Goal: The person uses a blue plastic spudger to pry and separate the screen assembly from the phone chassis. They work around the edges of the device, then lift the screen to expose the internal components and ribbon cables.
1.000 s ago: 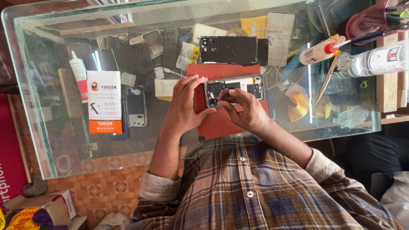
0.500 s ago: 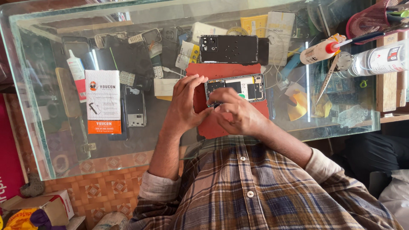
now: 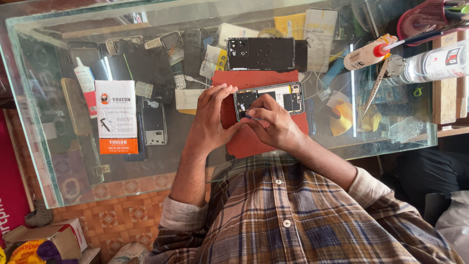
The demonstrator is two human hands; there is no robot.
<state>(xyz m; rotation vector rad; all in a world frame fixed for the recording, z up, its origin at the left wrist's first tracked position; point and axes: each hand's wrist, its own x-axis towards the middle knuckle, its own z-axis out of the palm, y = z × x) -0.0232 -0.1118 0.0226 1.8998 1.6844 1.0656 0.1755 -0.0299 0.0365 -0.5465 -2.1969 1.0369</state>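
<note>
Opened phone (image 3: 269, 99), back cover off, lies face down on a red work mat (image 3: 264, 80) on a glass-topped counter (image 3: 58, 161); circuit board and dark battery area exposed.

Head view, only view available:
- Left hand (image 3: 211, 120) rests at the phone's left short edge, fingers spread and curved, fingertips touching the frame and the mat beside it. Steadying contact, not a full grip.
- Right hand (image 3: 270, 122) lies over the lower left part of the phone, fingers pinched together at a spot on the board. Something small appears between the fingertips; too small to tell what it is.
- Black back cover (image 3: 261, 54) with camera cutouts lies just above the phone, at the mat's far edge, apart from both hands.
- White and orange printed packet (image 3: 116, 116) lies well left of the mat; a second dismantled phone (image 3: 155, 122) lies just right of it.
- White tube with red band (image 3: 86, 80) lies near the packet's upper left.
- White glue bottle with red nozzle (image 3: 367, 54) lies to the upper right, scissors (image 3: 376, 88) just below it, a clear bottle (image 3: 435, 63) further right.
- Yellow tape roll (image 3: 342, 117) sits right of the mat, apparently under the glass.
- Plaid shirt (image 3: 303, 220) fills the lower frame, sleeves pushed up the forearms.
</note>
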